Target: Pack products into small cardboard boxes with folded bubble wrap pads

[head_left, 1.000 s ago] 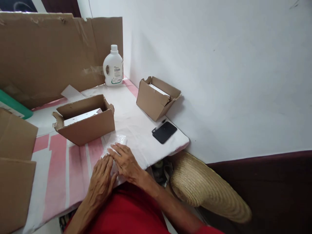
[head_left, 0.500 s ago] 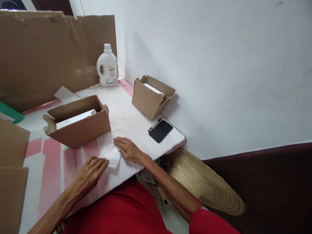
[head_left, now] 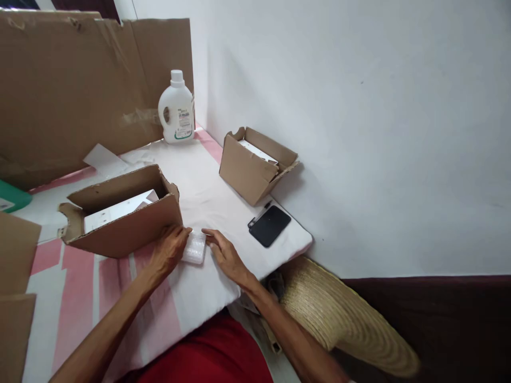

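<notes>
A small clear piece of bubble wrap (head_left: 195, 249) lies folded on the table, between my two hands. My left hand (head_left: 171, 251) is closed at its upper left edge, fingers curled and close to the wall of the near cardboard box (head_left: 128, 229). On the other side, my right hand (head_left: 227, 258) grips the right edge with thumb and fingertips. Whether anything is inside the bubble wrap cannot be made out. White cartons (head_left: 122, 210) stand in the open box.
A second open cardboard box (head_left: 247, 173) stands by the wall, with a black phone-like slab (head_left: 270, 226) in front. A white jug (head_left: 178, 111) stands before a large cardboard panel (head_left: 80, 96). Right of the table is a woven straw item (head_left: 339, 314); a green container (head_left: 14, 191) is far left.
The bubble wrap looks smaller and more folded than before. My left hand has moved up and right to its edge, beside the box. The camera view has shifted slightly.
</notes>
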`<action>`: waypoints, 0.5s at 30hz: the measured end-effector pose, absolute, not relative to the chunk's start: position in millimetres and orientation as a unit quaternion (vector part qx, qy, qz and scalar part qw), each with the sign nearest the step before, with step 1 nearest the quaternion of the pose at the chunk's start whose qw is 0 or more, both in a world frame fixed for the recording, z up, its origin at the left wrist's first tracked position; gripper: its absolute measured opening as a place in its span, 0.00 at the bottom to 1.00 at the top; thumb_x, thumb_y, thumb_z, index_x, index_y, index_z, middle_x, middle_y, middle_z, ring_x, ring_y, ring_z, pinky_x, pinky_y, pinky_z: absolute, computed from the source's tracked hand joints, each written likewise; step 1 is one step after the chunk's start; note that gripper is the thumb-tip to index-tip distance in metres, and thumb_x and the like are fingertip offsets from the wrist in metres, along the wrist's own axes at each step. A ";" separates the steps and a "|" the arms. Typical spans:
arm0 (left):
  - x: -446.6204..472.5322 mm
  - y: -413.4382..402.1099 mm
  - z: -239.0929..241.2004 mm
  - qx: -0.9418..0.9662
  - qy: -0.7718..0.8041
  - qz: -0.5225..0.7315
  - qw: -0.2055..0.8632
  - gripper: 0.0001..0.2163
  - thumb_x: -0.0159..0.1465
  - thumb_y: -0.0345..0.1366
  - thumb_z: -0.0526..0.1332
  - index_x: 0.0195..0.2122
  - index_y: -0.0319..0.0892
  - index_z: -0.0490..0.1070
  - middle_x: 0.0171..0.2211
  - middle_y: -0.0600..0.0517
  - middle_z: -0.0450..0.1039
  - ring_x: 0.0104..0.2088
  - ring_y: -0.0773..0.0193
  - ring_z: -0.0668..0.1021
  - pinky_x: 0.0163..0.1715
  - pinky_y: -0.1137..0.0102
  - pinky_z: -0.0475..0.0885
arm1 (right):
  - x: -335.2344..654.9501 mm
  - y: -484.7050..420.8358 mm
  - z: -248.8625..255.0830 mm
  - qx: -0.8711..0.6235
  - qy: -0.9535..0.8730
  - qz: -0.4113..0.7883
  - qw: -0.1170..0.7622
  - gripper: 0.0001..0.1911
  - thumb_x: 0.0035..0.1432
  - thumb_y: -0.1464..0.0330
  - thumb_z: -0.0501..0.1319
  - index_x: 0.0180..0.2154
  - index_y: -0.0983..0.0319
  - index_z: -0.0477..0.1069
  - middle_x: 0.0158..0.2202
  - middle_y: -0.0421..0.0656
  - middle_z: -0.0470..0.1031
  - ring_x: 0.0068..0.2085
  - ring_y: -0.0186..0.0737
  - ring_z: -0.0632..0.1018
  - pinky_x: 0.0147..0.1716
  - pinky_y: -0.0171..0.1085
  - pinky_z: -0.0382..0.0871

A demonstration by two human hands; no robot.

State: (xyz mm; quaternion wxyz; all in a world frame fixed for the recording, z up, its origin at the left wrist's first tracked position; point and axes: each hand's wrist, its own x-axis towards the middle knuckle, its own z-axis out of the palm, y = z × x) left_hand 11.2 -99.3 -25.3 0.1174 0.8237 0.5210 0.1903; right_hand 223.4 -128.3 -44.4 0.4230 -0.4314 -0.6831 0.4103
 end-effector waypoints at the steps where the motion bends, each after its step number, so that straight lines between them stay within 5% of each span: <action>1: 12.7 -98.9 -29.8 0.820 0.524 0.197 0.115 0.15 0.70 0.33 0.50 0.49 0.43 0.76 0.43 0.42 0.78 0.46 0.50 0.78 0.51 0.53 0.71 | 220.6 -131.5 -43.6 -0.441 -0.701 0.359 0.430 0.22 0.69 0.73 0.48 0.62 0.61 0.64 0.60 0.51 0.72 0.61 0.43 0.74 0.62 0.48 0.68; 5: 11.4 -101.2 -36.5 0.806 0.530 0.240 0.111 0.16 0.71 0.33 0.49 0.52 0.43 0.74 0.48 0.42 0.78 0.49 0.52 0.77 0.53 0.54 0.72 | 205.1 -144.2 -42.9 -0.436 -0.796 0.200 0.369 0.25 0.72 0.67 0.52 0.67 0.64 0.59 0.67 0.56 0.65 0.70 0.51 0.62 0.69 0.56 0.57; 10: 2.8 -124.7 -41.1 0.808 0.504 0.286 0.102 0.23 0.71 0.30 0.45 0.64 0.43 0.65 0.64 0.43 0.68 0.66 0.56 0.68 0.66 0.56 0.63 | 200.5 -149.2 -54.8 -0.445 -0.852 0.178 0.211 0.44 0.65 0.56 0.64 0.72 0.69 0.49 0.72 0.61 0.54 0.73 0.61 0.54 0.68 0.60 0.57; 15: -1.3 -144.8 -67.8 0.845 0.490 0.198 0.077 0.28 0.71 0.44 0.53 0.71 0.41 0.55 0.70 0.39 0.58 0.70 0.48 0.61 0.67 0.51 0.60 | 209.0 -143.7 -55.2 -0.418 -0.873 0.149 0.202 0.41 0.66 0.62 0.63 0.72 0.69 0.49 0.71 0.59 0.57 0.72 0.57 0.57 0.69 0.57 0.58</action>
